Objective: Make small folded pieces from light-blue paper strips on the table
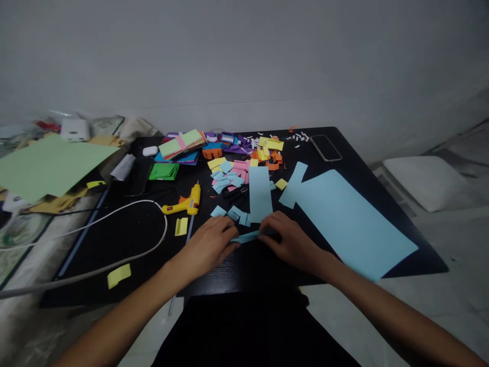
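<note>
Between my two hands, near the table's front edge, is a narrow folded strip of light blue paper (247, 237). My left hand (214, 242) pinches its left end, and my right hand (284, 238) grips the right end; the fingers partly cover both ends. Just beyond the strip lies a flat light blue paper rectangle (260, 193). Small cut blue paper pieces (239, 214) are scattered by my left hand. Dark-handled scissors (234, 194) rest partly among the pieces. A large light blue sheet (351, 224) lies right of my right hand, with a shorter blue strip (294, 184) against it.
A yellow glue gun (187, 201) lies left of my left hand. A white cable (164, 234) loops over the black table's left side. Paper stacks (183, 144) and colored scraps (273, 160) cover the back. A phone (326, 148) sits back right.
</note>
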Demonstrator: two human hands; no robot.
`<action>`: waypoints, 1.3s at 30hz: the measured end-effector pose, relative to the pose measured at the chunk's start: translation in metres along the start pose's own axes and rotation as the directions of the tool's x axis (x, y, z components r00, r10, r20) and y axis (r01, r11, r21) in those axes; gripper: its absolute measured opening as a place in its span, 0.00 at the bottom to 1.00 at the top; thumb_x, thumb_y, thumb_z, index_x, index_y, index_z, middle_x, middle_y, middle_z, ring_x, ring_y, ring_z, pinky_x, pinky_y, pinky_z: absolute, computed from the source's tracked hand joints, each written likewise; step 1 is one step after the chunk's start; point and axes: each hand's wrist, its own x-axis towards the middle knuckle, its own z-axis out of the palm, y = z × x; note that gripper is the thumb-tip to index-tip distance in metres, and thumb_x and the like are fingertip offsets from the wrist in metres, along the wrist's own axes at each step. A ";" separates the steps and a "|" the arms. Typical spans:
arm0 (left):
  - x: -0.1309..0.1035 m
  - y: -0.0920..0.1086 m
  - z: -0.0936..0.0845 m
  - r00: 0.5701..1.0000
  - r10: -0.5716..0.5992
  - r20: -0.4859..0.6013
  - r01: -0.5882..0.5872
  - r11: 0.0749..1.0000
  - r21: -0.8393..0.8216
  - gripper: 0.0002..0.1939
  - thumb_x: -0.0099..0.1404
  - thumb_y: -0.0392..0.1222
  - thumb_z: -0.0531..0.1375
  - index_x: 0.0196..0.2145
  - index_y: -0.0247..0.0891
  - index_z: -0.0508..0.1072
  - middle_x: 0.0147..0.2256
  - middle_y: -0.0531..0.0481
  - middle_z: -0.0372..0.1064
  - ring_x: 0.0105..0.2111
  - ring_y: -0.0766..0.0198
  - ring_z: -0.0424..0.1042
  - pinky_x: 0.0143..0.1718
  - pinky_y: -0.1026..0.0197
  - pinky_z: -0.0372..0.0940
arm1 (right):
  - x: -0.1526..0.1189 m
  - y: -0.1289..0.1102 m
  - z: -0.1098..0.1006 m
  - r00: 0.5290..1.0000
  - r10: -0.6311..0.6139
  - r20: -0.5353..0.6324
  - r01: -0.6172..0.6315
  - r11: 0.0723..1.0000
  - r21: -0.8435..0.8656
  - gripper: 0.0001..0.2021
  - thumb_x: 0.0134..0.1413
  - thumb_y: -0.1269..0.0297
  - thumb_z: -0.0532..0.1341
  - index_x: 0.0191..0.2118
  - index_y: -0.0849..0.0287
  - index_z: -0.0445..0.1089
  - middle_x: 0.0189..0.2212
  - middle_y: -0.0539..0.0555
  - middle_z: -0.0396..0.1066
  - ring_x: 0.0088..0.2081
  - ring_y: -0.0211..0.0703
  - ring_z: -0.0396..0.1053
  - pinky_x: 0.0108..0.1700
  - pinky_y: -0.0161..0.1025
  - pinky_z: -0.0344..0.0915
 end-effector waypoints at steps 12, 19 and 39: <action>0.053 -0.032 -0.015 0.956 -0.283 -0.073 0.132 0.641 -0.756 0.15 0.65 0.49 0.68 0.30 0.38 0.69 0.22 0.59 0.62 0.22 0.70 0.62 0.24 0.66 0.56 | 0.070 0.001 -0.033 0.976 0.216 -0.034 -0.115 0.637 0.762 0.22 0.48 0.58 0.76 0.47 0.55 0.71 0.44 0.54 0.79 0.47 0.47 0.78 0.50 0.46 0.74; 0.056 -0.033 0.024 0.906 -0.415 0.081 0.175 0.194 -0.965 0.22 0.56 0.48 0.75 0.38 0.39 0.67 0.26 0.55 0.75 0.24 0.66 0.75 0.28 0.65 0.65 | 0.076 0.021 0.011 0.956 0.260 0.135 -0.254 0.505 0.825 0.16 0.43 0.56 0.77 0.32 0.61 0.75 0.27 0.50 0.76 0.31 0.40 0.75 0.39 0.40 0.73; 0.040 -0.036 0.001 0.771 -0.398 -0.497 -0.128 0.668 -0.733 0.04 0.63 0.44 0.72 0.36 0.44 0.84 0.42 0.47 0.78 0.43 0.58 0.76 0.46 0.55 0.71 | 0.070 0.035 0.017 0.931 0.071 0.357 -0.363 0.100 0.926 0.20 0.56 0.50 0.71 0.47 0.56 0.70 0.23 0.45 0.73 0.21 0.35 0.67 0.24 0.33 0.69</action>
